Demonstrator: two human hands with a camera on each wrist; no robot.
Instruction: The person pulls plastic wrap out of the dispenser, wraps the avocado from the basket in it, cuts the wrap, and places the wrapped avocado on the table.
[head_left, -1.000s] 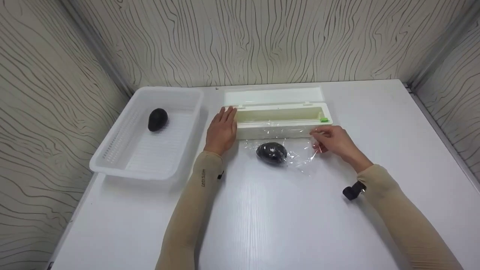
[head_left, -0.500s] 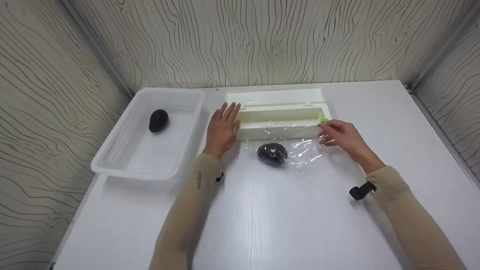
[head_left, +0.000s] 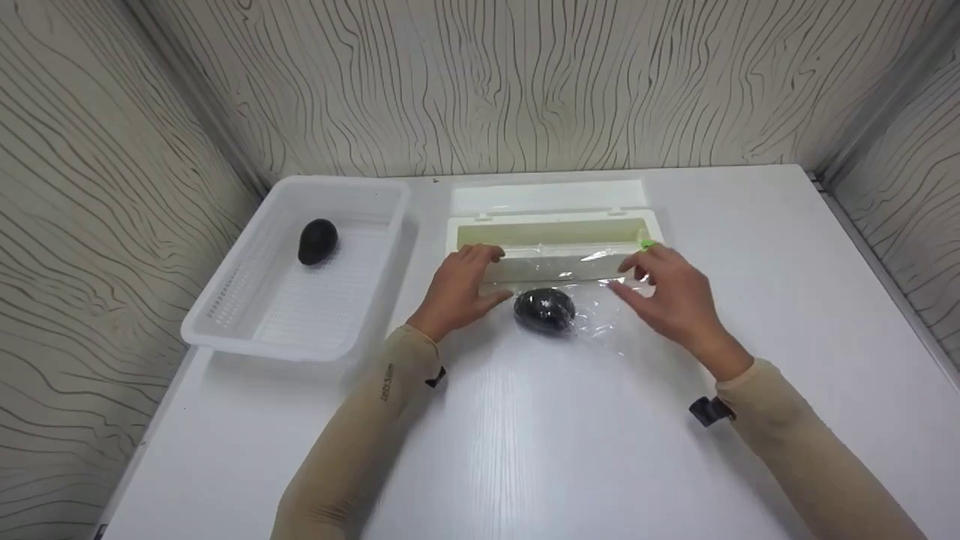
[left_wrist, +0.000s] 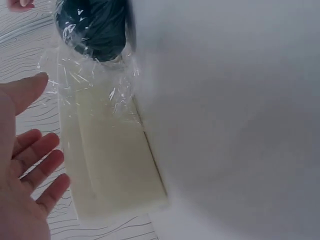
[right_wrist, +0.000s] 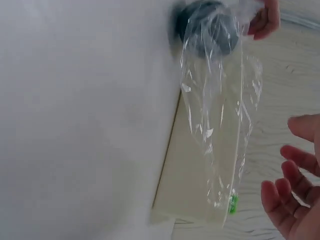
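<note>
A dark, pear-shaped avocado (head_left: pixel 544 310) lies on the white table under a crumpled sheet of clear cling film (head_left: pixel 596 319). Behind it stands a long cream cling film dispenser (head_left: pixel 562 266), its lid (head_left: pixel 547 196) folded back and a green slider cutter (head_left: pixel 646 244) at the right end. My left hand (head_left: pixel 459 291) hovers just left of the avocado, thumb and fingers spread apart near the film's edge. To the right, my right hand (head_left: pixel 675 296) is near the film with loosely bent fingers; in the right wrist view nothing sits between them.
A white plastic basket (head_left: pixel 300 346) stands on the left of the table with a second dark avocado (head_left: pixel 318 241) in it. Wood-patterned walls (head_left: pixel 480 82) close in the back and sides. Both forearms wear tan sleeves (head_left: pixel 810 442).
My left hand has come off the dispenser's left end and moved nearer the avocado. The right hand first went right toward the slider with the film, then let go and came back left.
</note>
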